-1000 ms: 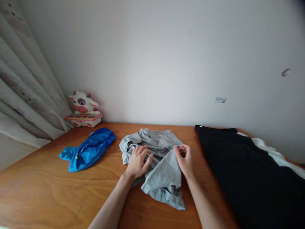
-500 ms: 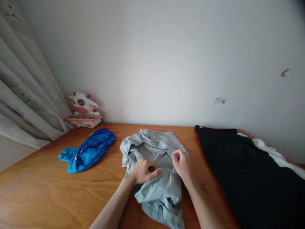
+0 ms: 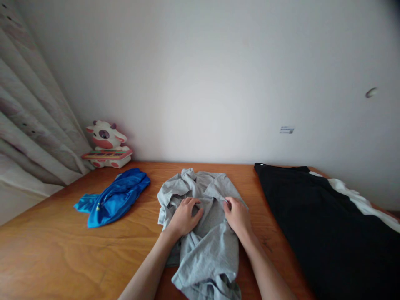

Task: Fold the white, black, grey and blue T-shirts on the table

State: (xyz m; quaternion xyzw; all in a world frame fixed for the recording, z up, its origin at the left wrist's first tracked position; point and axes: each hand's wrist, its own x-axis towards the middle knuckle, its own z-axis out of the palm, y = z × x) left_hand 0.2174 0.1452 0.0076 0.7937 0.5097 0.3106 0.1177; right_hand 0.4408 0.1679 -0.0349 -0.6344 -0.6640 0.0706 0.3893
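Observation:
A crumpled grey shirt (image 3: pixel 206 258) lies in the middle of the wooden table, its lower end running toward me. My left hand (image 3: pixel 186 216) rests on the shirt's left part, fingers lying over the cloth and thumb held apart from them. On the right side of the shirt, my right hand (image 3: pixel 236 214) has its fingers curled, with thumb and forefinger at a fold of the fabric. The undersides of both hands are hidden.
The wooden table (image 3: pixel 46 246) meets a white wall at the back. A crumpled blue shiny garment (image 3: pixel 117 202) lies to the left, below a cow-shaped toy keyboard (image 3: pixel 108 146). At right, a black garment (image 3: pixel 325 225) partly covers a white cloth (image 3: pixel 350 193). A patterned curtain (image 3: pixel 28 125) hangs at left.
My left hand has moved slightly up the shirt and settled onto it. The right hand has lowered onto the fabric. The near part of the shirt has shifted toward me.

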